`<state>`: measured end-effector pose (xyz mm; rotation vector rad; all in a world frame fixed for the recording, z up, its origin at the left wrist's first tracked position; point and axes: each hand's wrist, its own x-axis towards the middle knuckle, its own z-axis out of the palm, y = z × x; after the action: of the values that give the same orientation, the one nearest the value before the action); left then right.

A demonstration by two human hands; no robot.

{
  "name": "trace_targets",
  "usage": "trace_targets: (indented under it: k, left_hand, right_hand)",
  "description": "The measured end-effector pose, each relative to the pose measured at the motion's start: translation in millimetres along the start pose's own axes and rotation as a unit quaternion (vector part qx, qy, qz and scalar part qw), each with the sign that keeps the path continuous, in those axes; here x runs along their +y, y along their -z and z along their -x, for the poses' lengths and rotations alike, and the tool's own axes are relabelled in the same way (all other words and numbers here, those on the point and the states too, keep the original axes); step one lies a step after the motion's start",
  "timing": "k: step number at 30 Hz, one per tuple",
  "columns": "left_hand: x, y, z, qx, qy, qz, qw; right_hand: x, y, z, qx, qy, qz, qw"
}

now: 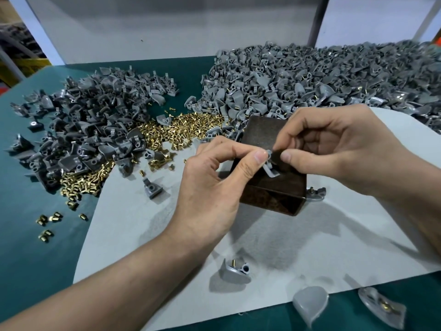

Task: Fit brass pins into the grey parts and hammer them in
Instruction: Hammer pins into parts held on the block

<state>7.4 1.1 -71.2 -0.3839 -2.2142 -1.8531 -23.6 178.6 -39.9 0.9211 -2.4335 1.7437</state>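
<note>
**Held from both sides, lightly**

Beneath my fingers sits a rusty metal block. My left hand and right hand both pinch one grey part between thumb and forefinger. I judge it light and stiff, best held by its edges; it is matte, curved, flat-footed. Brass pins lie beyond my left fingertips; none visible in my pinch.

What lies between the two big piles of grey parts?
Head view: a heap of brass pins fills the near gap between left pile and right pile; farther back, bare green mat.
</note>
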Motion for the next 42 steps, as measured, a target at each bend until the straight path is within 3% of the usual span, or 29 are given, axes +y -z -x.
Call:
trace_targets:
  k: [4, 8, 19, 21, 24, 26, 28, 34, 42]
  left_hand:
    - [0.1, -0.2, 0.1, 0.001, 0.000, 0.001, 1.000]
    - [1.9, 0.4, 1.0, 0.000, 0.008, 0.008, 1.000]
    - [1.7, 1.1, 3.4, 0.001, 0.010, -0.003, 1.000]
    - [0.6, 0.6, 4.3, 0.003, -0.005, 0.002, 1.000]
    - [1.8, -0.7, 6.0, 0.000, -0.060, 0.000, 0.998]
    - [2.4, -1.7, 6.2, 0.005, -0.095, -0.015, 0.995]
    - [1.6, -1.6, 5.4, 0.021, -0.127, -0.054, 0.990]
    - [3.1, -0.3, 5.5, 0.018, -0.173, -0.042, 0.984]
    - [0.1, -0.2, 6.0, 0.017, -0.131, 0.012, 0.991]
  right_hand:
    - [-4.2, 2.8, -1.1, 0.017, 0.004, 0.028, 0.999]
    - [-3.6, 4.8, -2.5, 0.010, 0.005, 0.146, 0.989]
    - [-25.4, 11.3, -5.5, -0.112, 0.016, 0.377, 0.919]
    - [-25.5, 9.1, -4.5, -0.093, -0.001, 0.356, 0.930]
    - [-27.8, -1.6, -3.0, -0.028, -0.057, 0.144, 0.988]
    - [-30.2, -9.8, -1.3, 0.005, -0.072, 0.023, 0.997]
    - [-31.9, -15.3, 1.3, 0.024, -0.084, -0.030, 0.996]
    - [-38.1, -19.4, 4.5, 0.033, -0.061, -0.018, 0.997]
    - [-43.8, -16.5, 4.4, 0.032, -0.037, 0.071, 0.996]
